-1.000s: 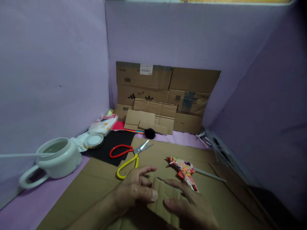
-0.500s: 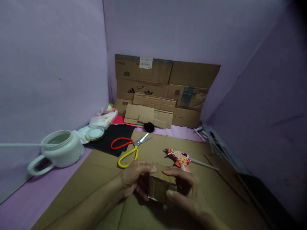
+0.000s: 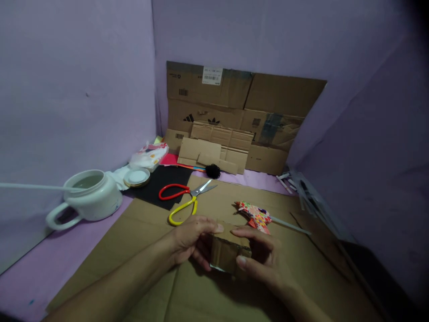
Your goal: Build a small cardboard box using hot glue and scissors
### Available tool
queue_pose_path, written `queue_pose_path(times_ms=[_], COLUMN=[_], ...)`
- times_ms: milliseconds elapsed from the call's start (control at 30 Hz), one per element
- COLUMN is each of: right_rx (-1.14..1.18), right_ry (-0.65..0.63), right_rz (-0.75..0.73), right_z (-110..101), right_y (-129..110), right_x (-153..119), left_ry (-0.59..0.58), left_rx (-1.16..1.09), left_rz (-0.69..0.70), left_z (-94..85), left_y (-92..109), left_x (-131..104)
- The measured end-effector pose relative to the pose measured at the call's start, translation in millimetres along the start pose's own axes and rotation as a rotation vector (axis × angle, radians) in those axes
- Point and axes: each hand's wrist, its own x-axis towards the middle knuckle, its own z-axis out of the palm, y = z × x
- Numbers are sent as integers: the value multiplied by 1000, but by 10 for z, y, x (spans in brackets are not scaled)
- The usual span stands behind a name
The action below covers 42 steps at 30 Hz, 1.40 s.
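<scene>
Scissors (image 3: pixel 194 193) and glue gun (image 3: pixel 256 215) flank a passage over flat cardboard (image 3: pixel 219 203).

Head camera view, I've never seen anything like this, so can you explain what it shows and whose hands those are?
There's no machine here. The bare hands belong to the person wearing the camera on their head; it looks forward and down. The left hand and right hand together hold a small box-shaped cardboard piece above a large cardboard sheet. Beyond them lie open scissors, one handle red, one yellow, and a patterned glue gun with a long glue stick at its rear. A white handled pot stands at the left, and a flattened cardboard carton at the back.
</scene>
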Motion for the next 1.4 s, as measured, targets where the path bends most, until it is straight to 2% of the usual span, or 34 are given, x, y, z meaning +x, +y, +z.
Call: queue_pose_path(times_ms=[233,733,933,1100,1400], right_rx=[-62,-66,106,263,280], right_ry=[-25,-42,-6,8,-20], right_rz=[-34,-27,149,352,390], right_z=[-6,-22,-23,-13,-24], right_y=[-95,-85,47,81,55], right_x=[39,-9,-25,-9,-12], left_ry=[10,-38,-25,-44,-32], left_rx=[0,23,29,30,28], left_rz=[12,-15,-48,-186,-240], left_z=[8,-17,-14,-53,-37], left_y=[-2,8,31,25,29], left_x=[-3,-18,-17,30,10])
